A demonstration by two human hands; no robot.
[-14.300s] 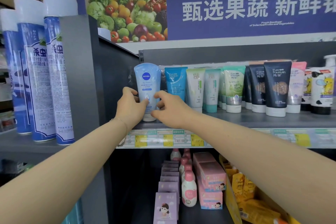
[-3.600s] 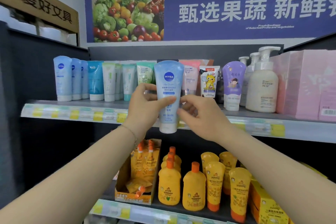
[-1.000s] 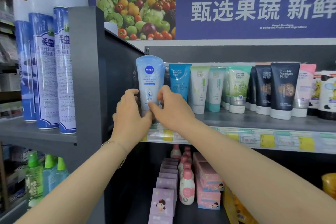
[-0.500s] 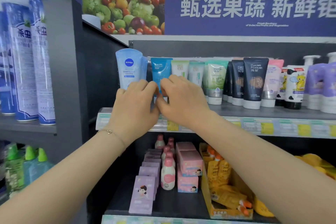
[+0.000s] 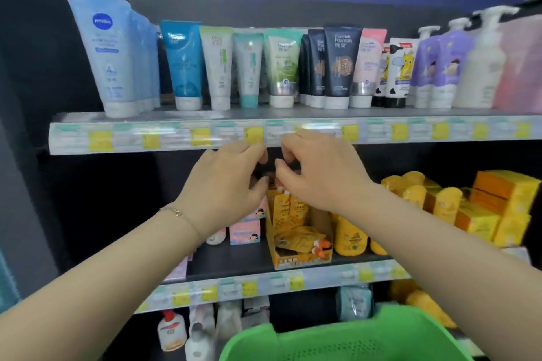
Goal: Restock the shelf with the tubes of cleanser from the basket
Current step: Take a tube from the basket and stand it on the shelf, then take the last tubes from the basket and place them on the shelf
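1. Several pale-blue NIVEA cleanser tubes (image 5: 108, 53) stand cap-down at the shelf's (image 5: 176, 138) left end.
2. Dark Pure Fountain tubes (image 5: 341, 64) stand mid-shelf.
3. Just below the shelf, left hand (image 5: 223, 184) and right hand (image 5: 319, 173): fingers loosely curled, empty.

The green basket (image 5: 293, 340) is cut off at the bottom edge, its contents out of view, and the price labels (image 5: 199, 136) blur unreadably.

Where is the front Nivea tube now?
Head view: the front Nivea tube stands at the far left of the top shelf, beside a darker blue tube.
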